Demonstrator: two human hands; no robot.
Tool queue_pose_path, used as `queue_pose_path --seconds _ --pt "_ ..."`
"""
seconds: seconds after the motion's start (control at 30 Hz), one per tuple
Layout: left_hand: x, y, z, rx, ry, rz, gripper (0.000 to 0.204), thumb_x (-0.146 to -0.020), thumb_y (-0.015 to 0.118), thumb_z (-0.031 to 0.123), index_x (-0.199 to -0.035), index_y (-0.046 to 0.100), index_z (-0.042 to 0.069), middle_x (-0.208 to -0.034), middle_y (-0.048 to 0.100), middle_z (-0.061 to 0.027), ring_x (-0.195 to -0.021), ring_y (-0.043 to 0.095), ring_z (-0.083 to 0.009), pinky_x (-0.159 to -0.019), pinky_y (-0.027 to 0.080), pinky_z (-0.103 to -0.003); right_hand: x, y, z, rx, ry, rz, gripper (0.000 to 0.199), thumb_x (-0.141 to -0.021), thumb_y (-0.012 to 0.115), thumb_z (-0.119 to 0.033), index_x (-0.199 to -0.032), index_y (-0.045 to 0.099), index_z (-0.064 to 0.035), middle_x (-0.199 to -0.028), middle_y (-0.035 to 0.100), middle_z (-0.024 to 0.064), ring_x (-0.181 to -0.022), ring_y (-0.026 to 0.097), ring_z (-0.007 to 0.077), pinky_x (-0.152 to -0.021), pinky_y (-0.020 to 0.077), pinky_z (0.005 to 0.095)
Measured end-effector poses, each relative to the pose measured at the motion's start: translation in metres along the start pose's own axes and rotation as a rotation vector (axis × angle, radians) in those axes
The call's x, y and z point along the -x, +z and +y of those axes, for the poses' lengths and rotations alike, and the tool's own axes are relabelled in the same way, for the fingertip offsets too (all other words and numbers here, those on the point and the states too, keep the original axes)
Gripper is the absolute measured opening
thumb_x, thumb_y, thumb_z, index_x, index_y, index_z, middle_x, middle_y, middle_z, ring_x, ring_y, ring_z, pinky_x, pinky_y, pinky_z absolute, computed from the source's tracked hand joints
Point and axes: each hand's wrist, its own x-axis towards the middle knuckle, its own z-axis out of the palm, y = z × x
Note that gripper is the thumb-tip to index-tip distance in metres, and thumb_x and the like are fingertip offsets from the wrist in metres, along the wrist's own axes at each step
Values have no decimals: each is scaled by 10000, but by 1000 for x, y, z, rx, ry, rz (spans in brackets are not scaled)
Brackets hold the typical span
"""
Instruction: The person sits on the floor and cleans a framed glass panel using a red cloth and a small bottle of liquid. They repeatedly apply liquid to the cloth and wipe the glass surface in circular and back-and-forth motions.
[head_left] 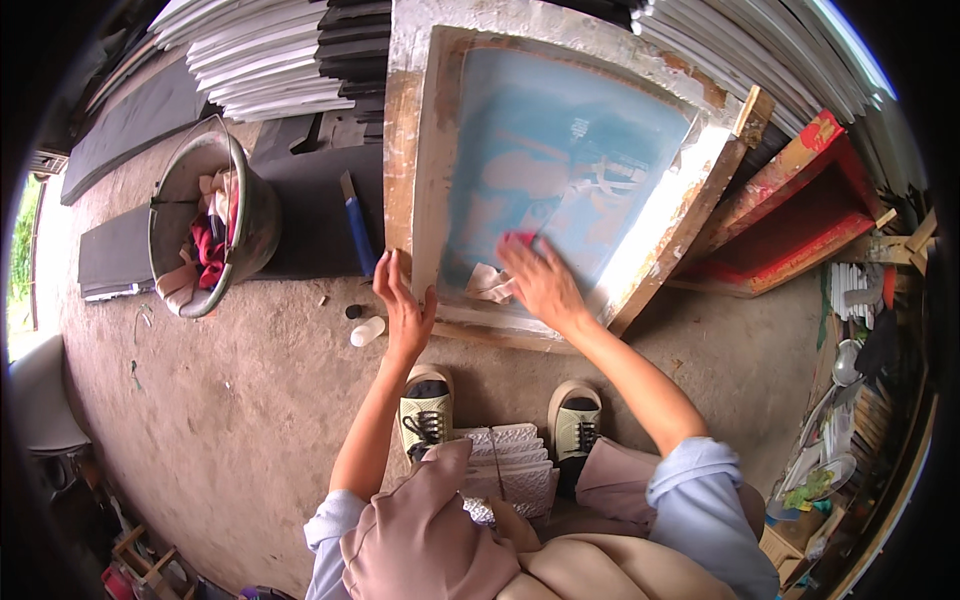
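A wooden screen-printing frame (pixel 402 150) with blue-coated mesh (pixel 560 130) lies in front of me. Paler shapes show in the blue coating. My right hand (pixel 543 285) presses a rag (pixel 490 284) onto the lower part of the mesh. Red cloth shows at the fingertips and a pale pink piece by the palm; whether they are one rag I cannot tell. My left hand (pixel 405 308) rests against the frame's lower left edge, fingers stretched and thumb apart. Beside that hand, a blue-handled utility knife (pixel 357 225) lies on a dark board.
At left stands a bucket (pixel 262 235) with red and pink rags inside. A small white bottle (pixel 368 331) and a black cap (pixel 353 311) lie on the concrete floor. A red-stained frame (pixel 770 210) leans at right. Stacked white sheets (pixel 265 60) stand behind; clutter lines the right side.
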Motion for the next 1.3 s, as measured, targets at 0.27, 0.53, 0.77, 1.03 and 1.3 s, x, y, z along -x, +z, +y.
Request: queue_pose_path --seconds 0.27,0.53,0.77,1.03,1.3 --pt "22 -9 3 -201 23 -170 898 -756 607 41 -1469 65 -16 -1518 45 -274 -1402 42 -468 -1121 106 -584 -58 -64 65 116 362 473 568 -975 372 -271 -1480 188 -88 -1545 174 117 -1432 142 227 -1171 68 437" --pt "44 -33 12 -58 -64 -264 886 -742 601 0 -1479 110 21 -1542 97 -199 -1427 85 -385 -1133 103 -557 -47 -13 -15 -259 -290 325 417 -771 615 17 -1185 600 -29 -1222 605 105 -1198 529 233 -1026 435 362" --pt "43 -53 36 415 -296 -35 655 -820 608 -19 -1410 330 39 -1339 475 -151 -1233 465 -299 -1041 377 -395 -63 -42 -98 -1197 385 283 194 -888 609 -57 -1077 619 -16 -933 683 83 -868 666 181 -783 507 300" --pt "44 -44 28 504 -521 -1 253 -826 681 81 -1075 651 51 -919 623 -77 -794 638 -176 -719 516 -292 -37 -24 -113 -1257 532 152 99 -884 626 -77 -956 620 -9 -848 662 62 -771 629 116 -699 491 260" --pt "71 -41 16 177 -408 -66 191 -818 677 112 -1000 660 61 -919 569 -90 -767 568 -223 -708 478 -352 -7 -15 -66 -255 70 203 165 -793 630 -25 -954 599 -50 -915 579 70 -896 542 264 -793 449 381"
